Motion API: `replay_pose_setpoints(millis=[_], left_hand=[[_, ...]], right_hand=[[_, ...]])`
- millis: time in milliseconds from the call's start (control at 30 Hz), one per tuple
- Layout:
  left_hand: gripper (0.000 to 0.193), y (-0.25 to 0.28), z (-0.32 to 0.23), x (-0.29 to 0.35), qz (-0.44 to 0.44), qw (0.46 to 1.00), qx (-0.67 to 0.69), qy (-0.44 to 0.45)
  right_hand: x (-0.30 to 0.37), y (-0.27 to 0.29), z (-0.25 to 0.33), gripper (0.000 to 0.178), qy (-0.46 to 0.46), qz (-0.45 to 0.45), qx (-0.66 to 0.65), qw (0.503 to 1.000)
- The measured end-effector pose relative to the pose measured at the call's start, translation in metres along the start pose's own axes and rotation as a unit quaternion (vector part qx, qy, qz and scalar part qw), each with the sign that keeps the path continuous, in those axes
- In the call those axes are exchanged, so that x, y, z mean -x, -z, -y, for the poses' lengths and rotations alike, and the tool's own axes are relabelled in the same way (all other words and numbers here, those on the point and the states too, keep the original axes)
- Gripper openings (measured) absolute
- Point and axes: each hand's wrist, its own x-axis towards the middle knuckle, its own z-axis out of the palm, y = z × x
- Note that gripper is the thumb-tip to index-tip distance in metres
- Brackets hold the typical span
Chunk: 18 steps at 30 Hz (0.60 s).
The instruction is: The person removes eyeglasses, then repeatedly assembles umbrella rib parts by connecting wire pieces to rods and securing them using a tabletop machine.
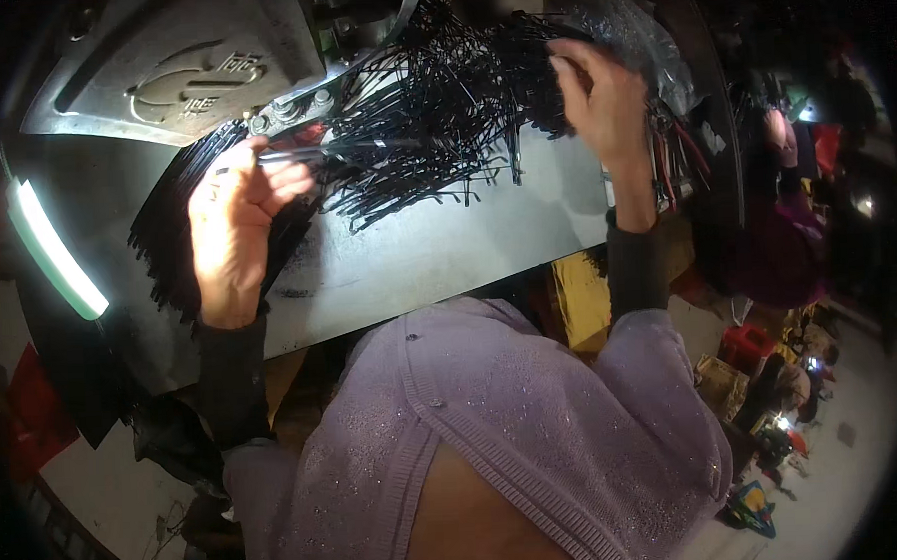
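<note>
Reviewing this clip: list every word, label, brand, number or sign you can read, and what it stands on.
Grey metal machine housing: a raised emblem with character-like shapes; not copied out here.
Thin black rods: no legible marking.
Clear plastic bag: no legible print.
Background at right: too dark and small to read.
</note>
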Motion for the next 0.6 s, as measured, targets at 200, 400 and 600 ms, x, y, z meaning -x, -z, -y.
replay_pose_setpoints(millis=[200,400,600], left_hand=[[0.016,-0.028,0.024,0.013,0.025,0.996,-0.004,0.082],[0.020,-0.014,0.024,0.025,-0.011,0.994,-0.008,0.108],[0.017,-0.026,0.017,0.030,-0.009,0.987,0.142,0.079]], right_hand=[[-0.004,0.007,-0.029,0.011,0.011,0.125,0.139,0.982],[0.004,-0.005,-0.033,0.010,0.058,0.021,0.113,0.992],[-0.001,-0.008,-0.027,0.007,0.120,-0.040,0.166,0.978]])
